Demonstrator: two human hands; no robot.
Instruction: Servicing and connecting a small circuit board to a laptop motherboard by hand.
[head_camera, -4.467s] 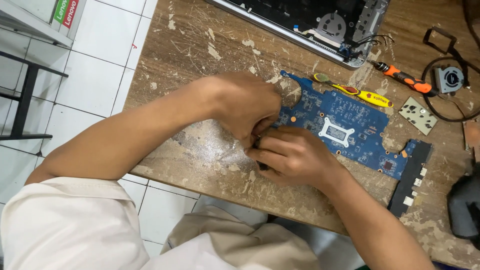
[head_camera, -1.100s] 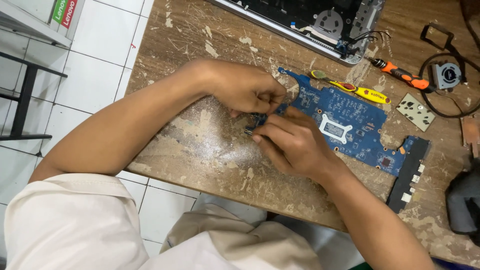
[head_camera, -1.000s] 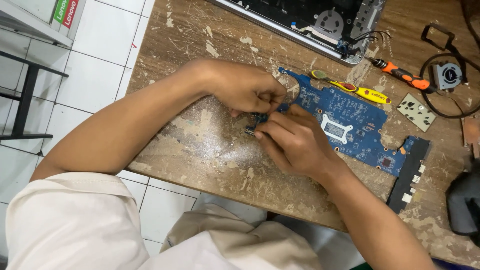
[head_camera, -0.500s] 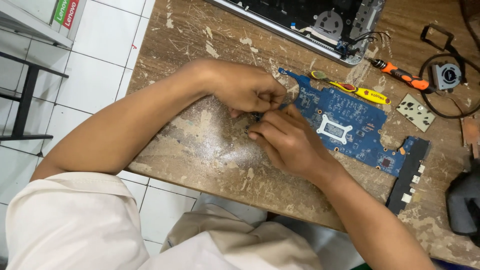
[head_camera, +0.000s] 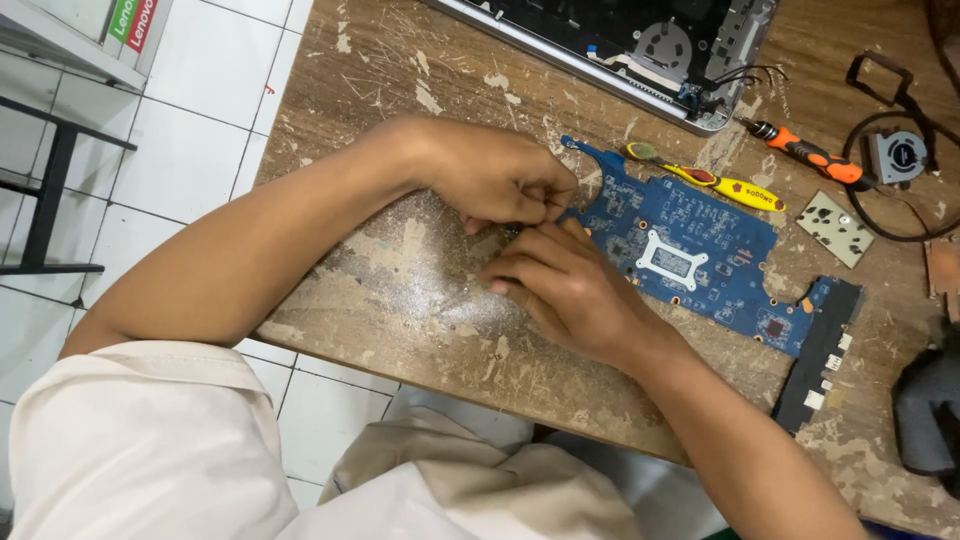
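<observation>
A blue laptop circuit board (head_camera: 700, 255) lies flat on the worn wooden table (head_camera: 400, 290). My left hand (head_camera: 495, 175) rests curled at the board's left end, fingertips pinched together. My right hand (head_camera: 570, 290) lies just below it, fingers bent toward the same spot, covering the board's left corner. Whatever small part sits between the fingertips is hidden; I cannot tell what it is.
An opened laptop chassis (head_camera: 640, 45) lies at the table's far edge. A yellow-handled tool (head_camera: 715, 180), an orange screwdriver (head_camera: 810, 155), a small fan with cable (head_camera: 895, 155), a small pale board (head_camera: 835, 228) and a black strip (head_camera: 815, 355) lie to the right. White tiled floor shows left.
Both hands have shifted slightly left and up along the board's left end. The board has stayed in place.
</observation>
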